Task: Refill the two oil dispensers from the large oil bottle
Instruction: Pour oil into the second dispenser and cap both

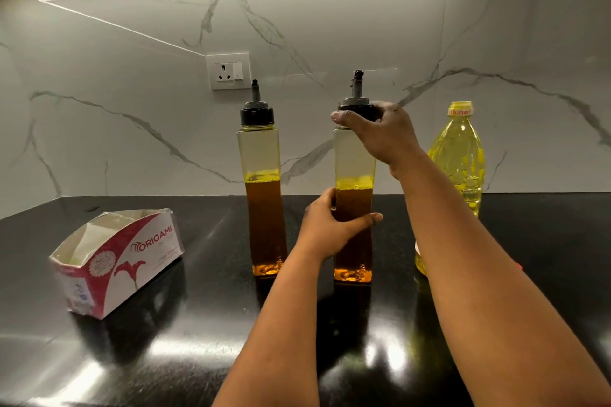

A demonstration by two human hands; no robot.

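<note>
Both my forearms are bare from the bottom edge of view up to the wrists, no sleeve showing on either. My left grip [325,225] and my right grip [380,134] carry no glove, ring, watch or bracelet that I can see.

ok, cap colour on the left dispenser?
Black cap with grey spout; head view.

On the counter [198,324] I see two dispensers upright side by side, the left dispenser [263,188] apart from the right dispenser [353,201]. The oil bottle [459,155] stands right of both, behind my right forearm. A box [115,261] lies far left. A wall socket [228,71] sits behind.
</note>
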